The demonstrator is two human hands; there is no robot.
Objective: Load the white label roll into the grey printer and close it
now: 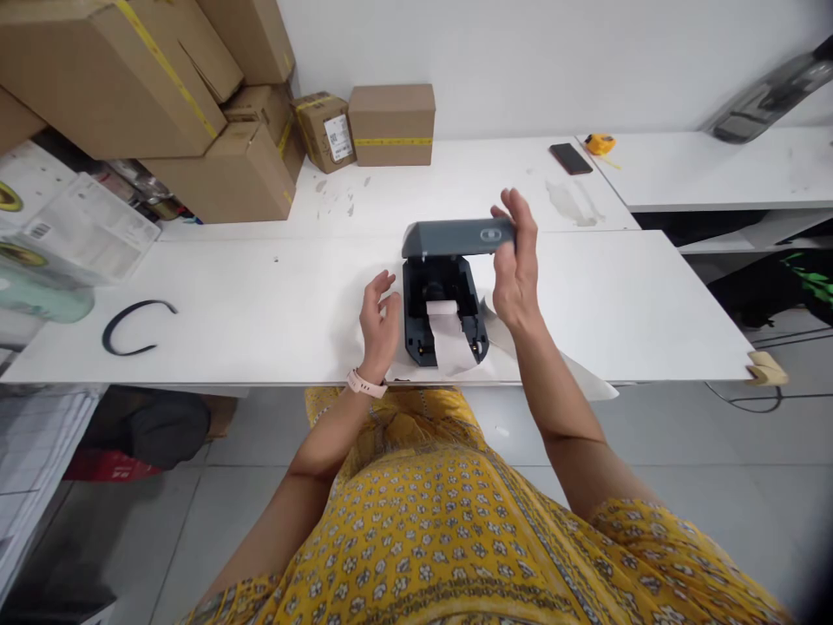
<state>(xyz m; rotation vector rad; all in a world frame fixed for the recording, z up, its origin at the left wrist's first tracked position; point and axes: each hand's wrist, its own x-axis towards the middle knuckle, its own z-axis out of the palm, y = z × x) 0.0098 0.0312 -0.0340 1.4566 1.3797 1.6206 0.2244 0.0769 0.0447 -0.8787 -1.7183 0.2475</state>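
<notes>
A dark grey label printer (pixel 442 321) stands near the front edge of the white table (pixel 260 304), its lid (pixel 455 238) swung up. A white paper roll (pixel 449 334) lies inside, with a strip of paper running out the front. My right hand (pixel 515 265) grips the right end of the raised lid. My left hand (pixel 381 321) hovers just left of the printer body, fingers apart and slightly curled, holding nothing. A pale watch strap is on my left wrist.
Cardboard boxes (pixel 214 121) are stacked at the back left, with a smaller box (pixel 391 123) by the wall. A black curved band (pixel 134 325) lies at the left. A dark phone (pixel 570 158) and a yellow tape measure (pixel 599 143) sit at the back right.
</notes>
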